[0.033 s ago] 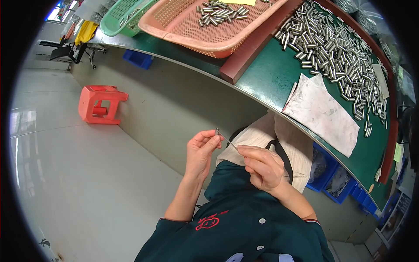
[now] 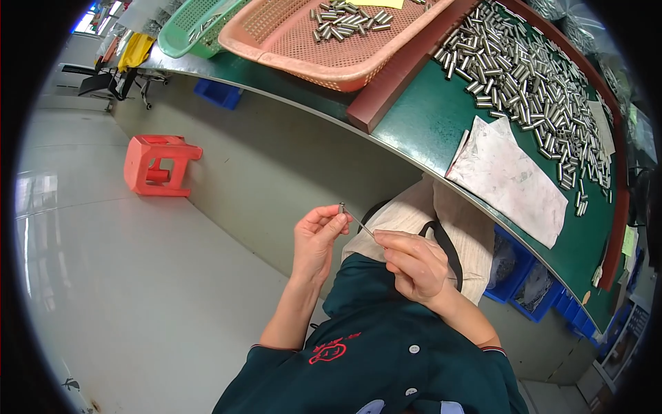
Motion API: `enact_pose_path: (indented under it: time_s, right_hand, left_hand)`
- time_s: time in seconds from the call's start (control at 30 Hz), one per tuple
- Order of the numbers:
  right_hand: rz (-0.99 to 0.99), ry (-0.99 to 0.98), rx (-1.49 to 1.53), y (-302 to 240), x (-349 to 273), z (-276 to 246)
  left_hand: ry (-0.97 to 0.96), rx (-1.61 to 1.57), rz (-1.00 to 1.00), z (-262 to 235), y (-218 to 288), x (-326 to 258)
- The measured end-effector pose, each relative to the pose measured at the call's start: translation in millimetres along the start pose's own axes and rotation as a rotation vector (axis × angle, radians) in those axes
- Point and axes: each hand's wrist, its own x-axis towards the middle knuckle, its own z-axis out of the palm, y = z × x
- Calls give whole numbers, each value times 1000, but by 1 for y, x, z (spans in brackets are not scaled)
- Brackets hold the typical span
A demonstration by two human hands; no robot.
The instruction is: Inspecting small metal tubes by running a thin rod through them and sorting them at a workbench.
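Note:
A small shiny metal cylinder (image 2: 342, 208) stands up from between the thumb and fingers of my left hand (image 2: 316, 238), which is closed on it. Pinched in my right hand (image 2: 417, 264) is a thin metal rod (image 2: 360, 224). It slants up to the left, and its far end meets the cylinder by my left thumb; whether the tip goes inside, I cannot tell. Both hands are above my lap, in front of the bench edge. Many similar metal cylinders (image 2: 524, 83) lie heaped on the green bench top (image 2: 407, 134) to the right.
A stained white cloth (image 2: 510, 176) lies at the bench's near edge. Beyond a dark red rail (image 2: 393, 86) sits a pink basket (image 2: 296, 62) holding more cylinders, beside a green basket (image 2: 176, 38). Blue bins (image 2: 534, 293) are under the bench. A red stool (image 2: 158, 165) stands left.

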Motion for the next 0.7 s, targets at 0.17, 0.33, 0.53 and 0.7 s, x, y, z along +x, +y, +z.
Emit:
enact_pose_path:
  time_s: [0.17, 0.33, 0.53, 0.7]
  right_hand:
    - [28, -23, -6, -2, -2, 4]
    - [40, -50, 19, 0, -4, 2]
    - [-36, -88, 34, -1, -5, 2]
    - [-121, -96, -5, -5, -2, 3]
  left_hand:
    - [24, 11, 55, -6, 2, 4]
    - [2, 65, 98, -9, 6, 5]
    - [-17, 78, 150, -10, 10, 7]
    - [-43, 83, 170, -9, 11, 8]
